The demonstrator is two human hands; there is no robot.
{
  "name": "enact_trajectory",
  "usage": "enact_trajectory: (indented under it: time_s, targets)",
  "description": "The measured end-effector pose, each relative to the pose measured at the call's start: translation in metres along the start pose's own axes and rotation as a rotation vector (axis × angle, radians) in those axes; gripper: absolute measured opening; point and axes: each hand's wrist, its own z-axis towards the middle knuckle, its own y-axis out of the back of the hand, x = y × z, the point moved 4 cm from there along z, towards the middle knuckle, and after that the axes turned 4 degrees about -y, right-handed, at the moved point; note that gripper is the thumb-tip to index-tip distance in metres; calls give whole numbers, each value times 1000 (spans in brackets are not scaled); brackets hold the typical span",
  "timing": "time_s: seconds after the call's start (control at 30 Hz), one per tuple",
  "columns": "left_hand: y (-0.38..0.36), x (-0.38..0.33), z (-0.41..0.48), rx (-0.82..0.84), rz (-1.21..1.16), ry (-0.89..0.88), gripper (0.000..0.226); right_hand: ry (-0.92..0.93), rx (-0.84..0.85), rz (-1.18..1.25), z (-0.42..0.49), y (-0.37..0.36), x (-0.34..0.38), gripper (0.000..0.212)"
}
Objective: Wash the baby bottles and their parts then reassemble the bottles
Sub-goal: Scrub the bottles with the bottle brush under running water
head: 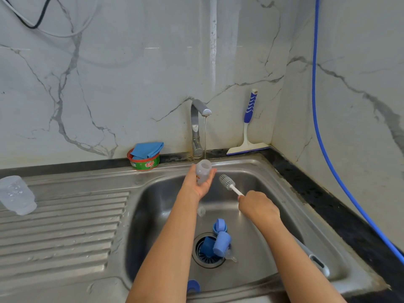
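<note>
Marble-look wall (131,84) behind, blue hose (316,106) running down its right side. Steel sink (251,165) with ribbed drainboard (65,226) to the left of the basin. Squeegee (248,132) leans on the wall in the back right corner. Tap (195,127) is on, a thin water stream (205,138) falling from it. Second clear bottle (16,194), wet, lies tilted at the far left of the drainboard. Left hand (196,184) is palm up over the basin, fingers curled round a clear baby bottle (203,171), open mouth up and right under the stream. Right hand (258,206) is fisted round the white handle of a bottle brush (227,182), bristle head pointing up-left, near the bottle but apart from it. Green-red soap tub (145,164) sits on the back ledge left of the tap, folded blue cloth (147,149) on top. Basin floor: blue caps (222,243) heaped at the drain (207,261), one partly inside it. Blue ring (193,286) at the basin's front edge, partly hidden. Clear teat (201,211) beside the left forearm, another clear teat (231,256) touching the caps.
</note>
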Motion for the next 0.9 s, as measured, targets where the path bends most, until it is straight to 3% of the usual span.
enact_trajectory:
  time_s: [0.07, 0.2, 0.37, 0.47, 0.57, 0.7, 0.77, 0.9]
  targets:
    - [0, -4, 2, 10, 200, -137, 50, 2, -2, -5, -1, 1, 1, 37]
    - [7, -13, 7, -35, 911, -433, 68, -1, 4, -8, -2, 1, 1, 35]
    - [8, -21, -2, -59, 1121, -595, 54, 2, 1, -12, -3, 1, 1, 35]
    - [11, -23, 3, -40, 1052, -559, 48, 5, 6, -13, -2, 0, 1, 35]
    - [12, -19, 2, -17, 761, -306, 37, 2, 16, -17, -1, -1, 0, 35]
    - [13, -13, 1, -48, 364, -33, 54, -5, 21, -22, 0, -1, 1, 35]
    - [13, -10, 4, -51, 260, 24, 64, -10, 25, -27, 0, -2, 0, 35]
    - [10, -7, 2, -70, 157, 66, 62, -15, 41, -33, 1, -4, 0, 33]
